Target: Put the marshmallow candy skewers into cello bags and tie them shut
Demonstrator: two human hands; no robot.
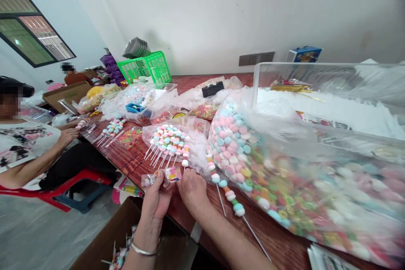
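My left hand (158,198), with a bracelet on its wrist, pinches a small clear printed candy bag (173,174) at the table's front edge. Close beside it, my right hand (193,185) is closed around the stick of a marshmallow skewer (185,154), whose candies stand up above my fingers. Behind my hands, several marshmallow skewers (169,139) lie in a row on clear plastic, sticks toward me. Two more skewers, one in front (232,198) and one partly behind it (212,168), rest to the right of my right hand.
A large clear bag of marshmallows and ring candies (234,135) fills the right. Behind it stands a clear plastic bin (257,84). Below the table edge, a cardboard box (104,236) holds wrapped skewers. A co-worker (28,143) sits at left, hands at candy. A green basket (158,67) stands behind.
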